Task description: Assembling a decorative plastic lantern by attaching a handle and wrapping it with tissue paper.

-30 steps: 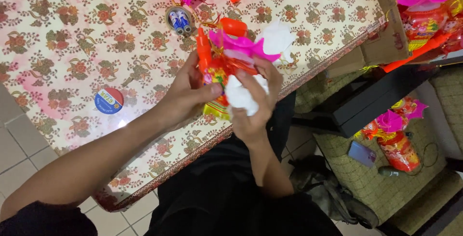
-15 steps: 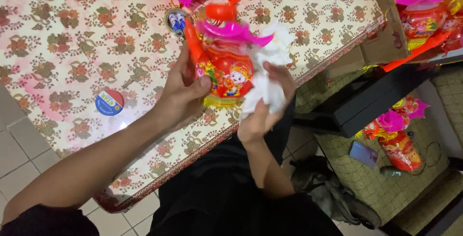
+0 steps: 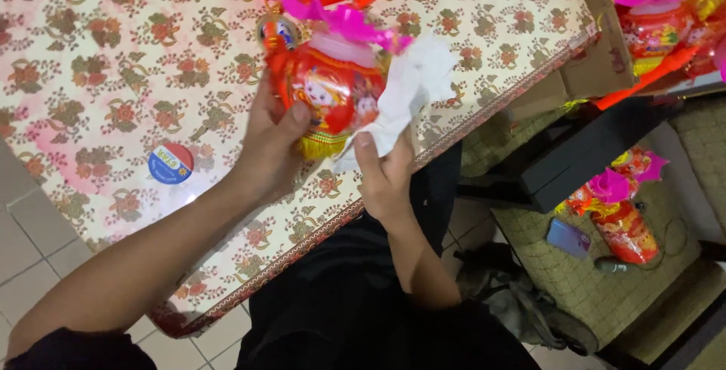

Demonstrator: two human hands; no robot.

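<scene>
My left hand (image 3: 274,140) grips a red and yellow toy lantern (image 3: 333,90) with pink frills and a cartoon picture on its side, holding it over the table edge. My right hand (image 3: 384,173) presses a crumpled white cloth (image 3: 412,86) against the lantern's right side. Both forearms reach up from the bottom of the head view. The lantern's top is partly cut off by other bright pieces above it.
The table (image 3: 113,52) wears a floral plastic cover, with a round blue and red sticker (image 3: 170,163) on it. A cardboard box (image 3: 597,52) of similar lanterns stands at the right. More lanterns (image 3: 620,211) and a small blue object (image 3: 569,237) lie on the floor.
Both hands have lifted the lantern and turned it, so its picture side now faces me. The white cloth has moved from the lantern's front to its right side.
</scene>
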